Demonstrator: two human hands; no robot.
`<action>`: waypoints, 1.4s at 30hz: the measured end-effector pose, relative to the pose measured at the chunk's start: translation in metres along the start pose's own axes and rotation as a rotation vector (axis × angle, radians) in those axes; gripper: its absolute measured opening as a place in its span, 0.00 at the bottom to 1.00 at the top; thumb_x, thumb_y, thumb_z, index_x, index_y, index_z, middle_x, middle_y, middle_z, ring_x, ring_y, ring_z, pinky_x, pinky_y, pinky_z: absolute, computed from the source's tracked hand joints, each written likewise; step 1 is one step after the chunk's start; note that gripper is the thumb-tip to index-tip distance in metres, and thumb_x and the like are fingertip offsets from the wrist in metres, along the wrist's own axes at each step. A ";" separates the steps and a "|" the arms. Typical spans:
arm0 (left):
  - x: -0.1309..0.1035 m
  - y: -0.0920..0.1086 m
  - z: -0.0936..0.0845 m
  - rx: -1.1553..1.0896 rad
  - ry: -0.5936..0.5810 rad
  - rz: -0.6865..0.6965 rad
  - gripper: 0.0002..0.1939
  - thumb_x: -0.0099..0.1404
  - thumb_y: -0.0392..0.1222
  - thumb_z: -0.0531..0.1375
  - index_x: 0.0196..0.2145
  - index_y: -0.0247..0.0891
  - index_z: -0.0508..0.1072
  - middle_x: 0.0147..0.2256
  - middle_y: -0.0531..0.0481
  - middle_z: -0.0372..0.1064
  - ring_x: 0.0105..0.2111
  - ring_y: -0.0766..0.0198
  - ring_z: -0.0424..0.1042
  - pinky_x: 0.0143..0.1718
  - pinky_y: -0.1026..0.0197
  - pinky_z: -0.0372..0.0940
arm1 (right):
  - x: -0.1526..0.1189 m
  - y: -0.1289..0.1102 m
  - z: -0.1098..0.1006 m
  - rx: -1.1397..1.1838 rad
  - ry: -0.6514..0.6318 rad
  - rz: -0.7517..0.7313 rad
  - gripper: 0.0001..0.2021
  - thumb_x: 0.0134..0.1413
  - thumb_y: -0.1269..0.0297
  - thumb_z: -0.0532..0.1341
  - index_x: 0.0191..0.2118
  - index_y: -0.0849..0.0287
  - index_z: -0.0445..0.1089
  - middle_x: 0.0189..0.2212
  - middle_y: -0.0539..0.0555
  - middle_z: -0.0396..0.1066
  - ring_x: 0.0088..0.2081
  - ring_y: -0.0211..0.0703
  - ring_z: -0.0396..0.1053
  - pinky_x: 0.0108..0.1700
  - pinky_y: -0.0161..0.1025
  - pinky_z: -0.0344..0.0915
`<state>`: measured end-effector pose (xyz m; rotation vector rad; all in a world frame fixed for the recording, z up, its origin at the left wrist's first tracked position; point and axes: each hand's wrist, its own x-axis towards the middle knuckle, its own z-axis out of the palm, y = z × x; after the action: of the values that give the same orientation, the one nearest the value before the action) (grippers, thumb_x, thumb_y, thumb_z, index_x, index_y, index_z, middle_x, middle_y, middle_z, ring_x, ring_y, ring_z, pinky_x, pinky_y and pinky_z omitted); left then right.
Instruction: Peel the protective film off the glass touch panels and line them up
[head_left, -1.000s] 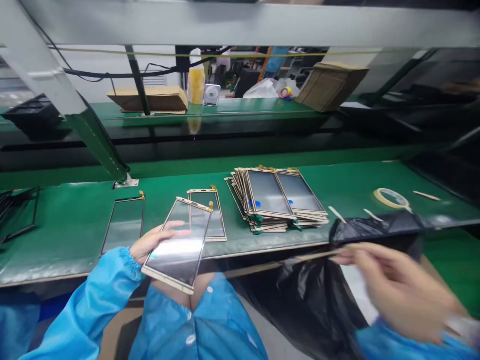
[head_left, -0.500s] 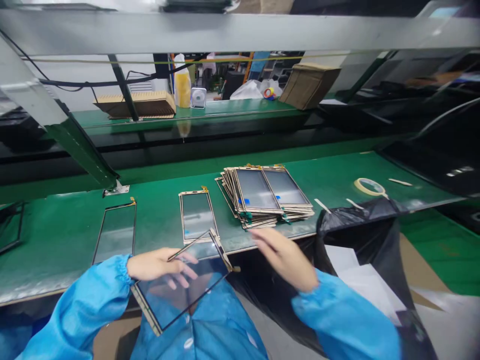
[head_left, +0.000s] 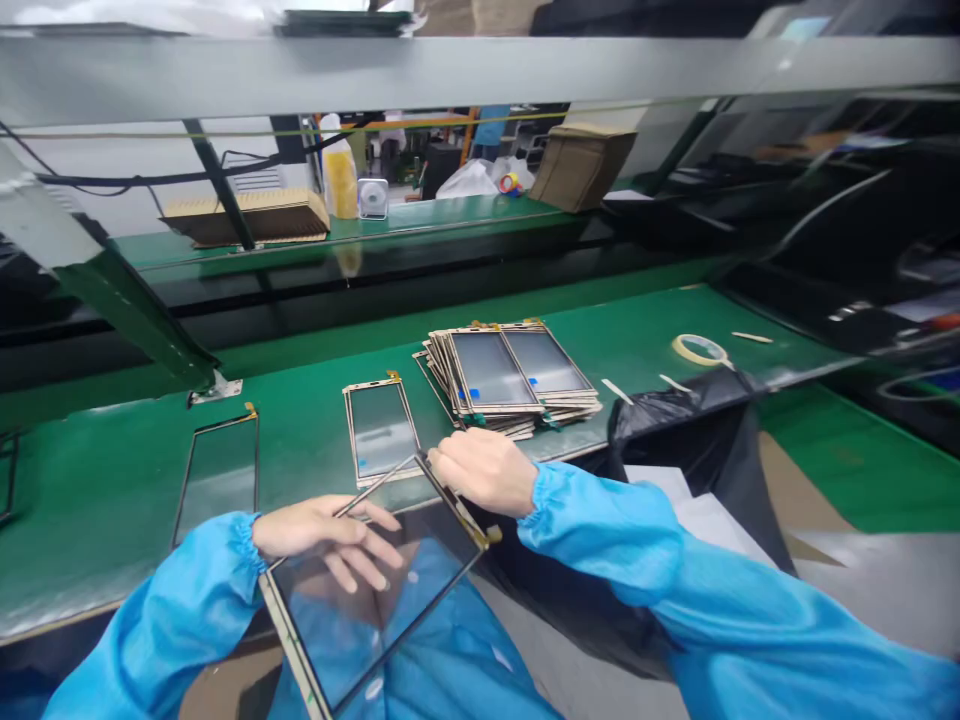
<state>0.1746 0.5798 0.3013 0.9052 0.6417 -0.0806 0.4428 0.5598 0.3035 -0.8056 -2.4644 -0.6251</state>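
- A glass panel [head_left: 420, 580] with a dark and pale border is held tilted above the lap by the left hand [head_left: 337, 540]; its long edge is gripped near the wrist end, with the fingers spread and seen through the glass.
- The panel's upper corner is pinched by the right hand [head_left: 480, 470], whose fingers are bent in and closed there; the exact fingertip contact is partly hidden.
- Both arms are covered by blue sleeves [head_left: 600, 525].
- Just beyond the held panel, a framed panel [head_left: 382, 430] is laid flat on the green bench [head_left: 296, 450].
- To the left, near the bench edge, a dark-edged panel [head_left: 217, 475] is laid apart from it.
- To the right, panels are stacked in 2 overlapping piles [head_left: 495, 375], marked by blue tabs.
- Farther right, a tape roll [head_left: 705, 361] and a pale strip [head_left: 752, 337] are placed near each other.
- White sheets [head_left: 724, 525] are held in a black bag [head_left: 739, 450] at the front edge; 2 pale strips [head_left: 617, 391] are seen by its top.
- On the rear shelf, a small white fan [head_left: 373, 198] and a brown box [head_left: 581, 168] are seen.
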 end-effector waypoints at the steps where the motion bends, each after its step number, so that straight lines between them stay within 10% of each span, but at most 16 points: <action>1: 0.003 0.002 0.000 -0.029 0.021 0.022 0.19 0.62 0.46 0.61 0.49 0.38 0.69 0.49 0.37 0.72 0.42 0.53 0.76 0.34 0.62 0.69 | -0.004 0.003 -0.004 0.010 0.045 0.036 0.12 0.64 0.73 0.50 0.30 0.61 0.67 0.22 0.51 0.64 0.24 0.40 0.58 0.28 0.39 0.53; 6: 0.014 0.009 -0.007 -0.118 0.151 0.087 0.21 0.62 0.43 0.61 0.52 0.35 0.68 0.51 0.34 0.69 0.45 0.51 0.75 0.35 0.62 0.71 | -0.056 0.008 -0.030 0.111 0.194 0.339 0.07 0.60 0.74 0.54 0.38 0.58 0.68 0.26 0.51 0.70 0.28 0.39 0.66 0.31 0.35 0.62; 11: 0.021 0.003 -0.013 -0.236 0.351 0.174 0.24 0.65 0.38 0.58 0.57 0.33 0.62 0.55 0.35 0.66 0.48 0.51 0.73 0.38 0.63 0.72 | -0.165 0.010 -0.052 -0.173 0.317 1.148 0.09 0.60 0.65 0.51 0.37 0.59 0.68 0.30 0.56 0.70 0.30 0.42 0.69 0.36 0.39 0.65; 14: 0.026 -0.007 -0.014 -0.371 0.417 0.217 0.28 0.66 0.34 0.55 0.63 0.36 0.54 0.56 0.38 0.65 0.51 0.55 0.70 0.42 0.64 0.71 | -0.233 0.005 -0.056 -0.322 0.101 1.575 0.14 0.59 0.63 0.48 0.30 0.60 0.68 0.26 0.59 0.68 0.28 0.46 0.68 0.33 0.42 0.64; 18: 0.033 -0.024 -0.015 -0.467 0.437 0.283 0.30 0.67 0.34 0.54 0.64 0.38 0.49 0.57 0.40 0.64 0.54 0.57 0.68 0.46 0.64 0.69 | -0.270 -0.009 -0.048 -0.218 -0.187 1.651 0.17 0.48 0.65 0.60 0.13 0.57 0.58 0.13 0.53 0.58 0.16 0.42 0.59 0.24 0.40 0.55; 23: 0.029 -0.034 -0.007 -0.429 0.448 0.426 0.28 0.66 0.41 0.56 0.62 0.39 0.55 0.55 0.40 0.66 0.52 0.55 0.70 0.46 0.61 0.68 | -0.198 -0.018 -0.018 0.008 -0.171 1.466 0.08 0.53 0.61 0.56 0.29 0.58 0.68 0.30 0.58 0.69 0.30 0.48 0.68 0.33 0.44 0.62; 26: 0.020 -0.032 0.004 -0.371 0.501 0.554 0.25 0.66 0.41 0.57 0.60 0.40 0.59 0.55 0.40 0.66 0.53 0.53 0.69 0.47 0.60 0.66 | -0.114 -0.034 0.003 0.642 -0.067 1.163 0.13 0.59 0.59 0.52 0.45 0.57 0.68 0.39 0.57 0.70 0.38 0.44 0.70 0.42 0.41 0.66; 30: 0.004 -0.029 0.017 -0.325 0.622 0.710 0.22 0.68 0.42 0.55 0.58 0.42 0.61 0.55 0.41 0.67 0.53 0.54 0.68 0.48 0.59 0.65 | -0.029 -0.067 0.024 1.212 -0.266 0.819 0.12 0.60 0.64 0.52 0.46 0.57 0.68 0.35 0.54 0.70 0.32 0.39 0.68 0.34 0.35 0.65; 42: 0.007 -0.039 0.041 -0.186 0.927 1.016 0.18 0.68 0.42 0.55 0.55 0.44 0.65 0.52 0.44 0.70 0.51 0.56 0.70 0.47 0.57 0.68 | 0.001 -0.078 0.048 0.612 -0.407 0.627 0.10 0.62 0.70 0.51 0.31 0.58 0.65 0.28 0.50 0.69 0.30 0.40 0.67 0.31 0.35 0.52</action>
<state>0.1873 0.5254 0.2882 0.9748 0.9337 1.3525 0.3782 0.5301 0.2454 -1.4241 -2.3077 0.5368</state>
